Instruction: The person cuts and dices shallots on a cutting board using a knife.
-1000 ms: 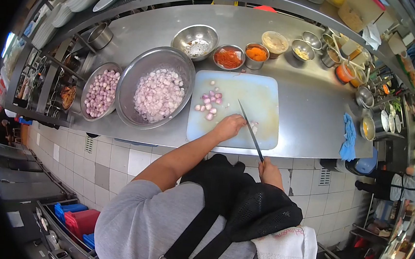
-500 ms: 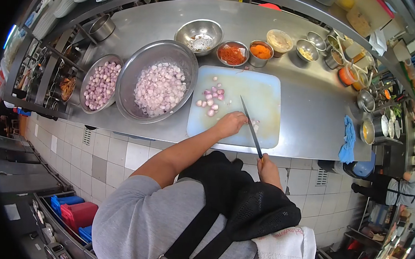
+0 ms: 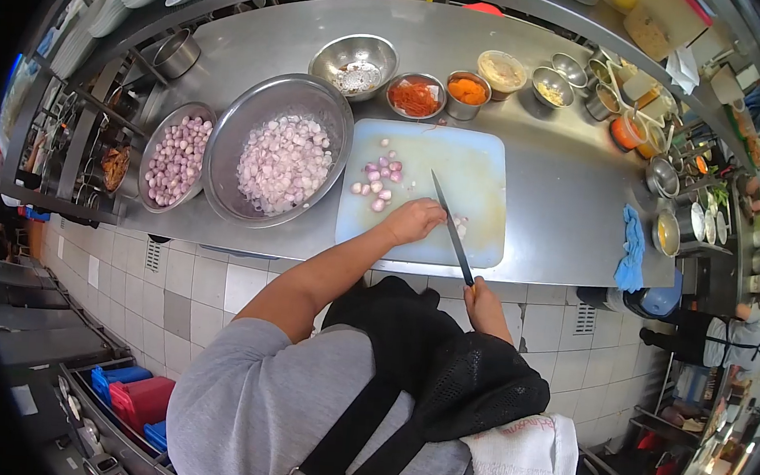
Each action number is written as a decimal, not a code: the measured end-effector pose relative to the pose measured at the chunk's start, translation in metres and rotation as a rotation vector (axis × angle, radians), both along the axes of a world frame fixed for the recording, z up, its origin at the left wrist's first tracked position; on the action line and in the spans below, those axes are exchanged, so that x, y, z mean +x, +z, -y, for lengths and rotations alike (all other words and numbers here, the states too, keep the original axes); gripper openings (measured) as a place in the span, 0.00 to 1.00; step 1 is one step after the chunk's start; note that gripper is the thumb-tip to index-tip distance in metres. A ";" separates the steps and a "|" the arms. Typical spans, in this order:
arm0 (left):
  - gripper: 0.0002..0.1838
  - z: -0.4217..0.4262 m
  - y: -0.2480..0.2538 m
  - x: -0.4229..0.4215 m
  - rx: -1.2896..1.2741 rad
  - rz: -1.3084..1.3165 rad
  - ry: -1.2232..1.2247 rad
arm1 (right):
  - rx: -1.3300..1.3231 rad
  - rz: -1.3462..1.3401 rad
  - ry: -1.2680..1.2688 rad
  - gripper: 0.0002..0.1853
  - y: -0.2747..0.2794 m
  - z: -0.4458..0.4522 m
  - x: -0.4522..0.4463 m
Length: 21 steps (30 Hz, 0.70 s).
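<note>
My right hand (image 3: 485,305) grips the handle of a long knife (image 3: 449,218), its blade slanting up and left over the cutting board (image 3: 492,179). Beside the blade, on its left, my left hand (image 3: 419,221) rests on the board with fingers bent together; whatever they hold is too small to name. A few sliced pieces (image 3: 460,225) lie just right of the blade. Several whole peeled shallots (image 3: 380,177) sit on the board's left part. Left of the board stands a large steel bowl (image 3: 224,172) of sliced shallots, with a smaller bowl (image 3: 149,157) of whole shallots beyond it.
Behind the board stand a steel bowl (image 3: 323,59), a bowl of red shreds (image 3: 415,97), an orange-filled container (image 3: 467,91) and a lidded tub (image 3: 502,70). A blue cloth (image 3: 631,248) lies at the right. Another person (image 3: 729,341) stands at far right.
The view has shifted slightly, moving the counter and its bowls a little in the frame. My hands and the knife keep nearly the same places over the board.
</note>
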<state>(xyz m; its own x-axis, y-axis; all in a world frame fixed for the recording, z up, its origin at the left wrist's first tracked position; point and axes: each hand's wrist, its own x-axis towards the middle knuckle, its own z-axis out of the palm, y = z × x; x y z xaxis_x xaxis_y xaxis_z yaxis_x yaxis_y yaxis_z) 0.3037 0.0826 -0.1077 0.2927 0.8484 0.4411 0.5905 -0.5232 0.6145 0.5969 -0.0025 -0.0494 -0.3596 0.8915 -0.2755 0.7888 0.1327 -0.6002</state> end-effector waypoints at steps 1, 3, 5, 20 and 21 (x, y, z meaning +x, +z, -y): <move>0.07 0.001 0.001 0.000 -0.001 0.002 -0.001 | 0.001 0.047 0.001 0.14 0.012 0.000 -0.002; 0.08 0.000 0.003 0.000 0.010 -0.002 -0.013 | 0.003 0.095 -0.003 0.14 0.027 0.004 -0.001; 0.08 0.000 0.004 0.000 0.013 -0.008 -0.011 | 0.008 0.131 0.014 0.15 0.034 0.010 0.006; 0.06 0.001 -0.007 0.001 0.035 0.026 0.015 | 0.031 0.063 -0.010 0.14 -0.013 0.018 0.011; 0.06 0.000 -0.010 0.001 0.057 0.035 0.017 | 0.032 0.064 -0.012 0.14 -0.010 0.015 0.011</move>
<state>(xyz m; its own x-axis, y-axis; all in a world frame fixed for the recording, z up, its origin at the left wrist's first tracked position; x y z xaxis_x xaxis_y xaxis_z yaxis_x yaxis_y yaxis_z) 0.3050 0.0824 -0.1175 0.2620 0.8264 0.4984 0.5785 -0.5479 0.6043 0.6079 -0.0173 -0.0590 -0.3317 0.9042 -0.2692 0.8269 0.1412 -0.5444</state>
